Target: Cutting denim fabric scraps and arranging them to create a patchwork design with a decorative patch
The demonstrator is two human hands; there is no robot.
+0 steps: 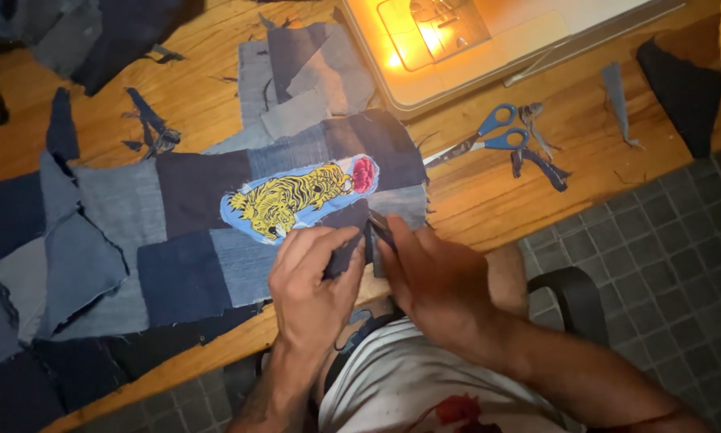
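At the bench (489,200) edge, I see both hands pinching the denim patchwork (184,232): left hand (312,281) and right hand (433,277) grip its near corner. Blue-handled scissors (489,136) lie well apart beside the lit sewing machine (457,48).

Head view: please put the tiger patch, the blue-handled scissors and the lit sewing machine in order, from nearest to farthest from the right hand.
From the right hand:
1. Tiger patch, just up-left, on the denim patchwork.
2. Blue-handled scissors, farther up, slightly right, on bare wood.
3. Lit sewing machine, farthest, at the top edge.
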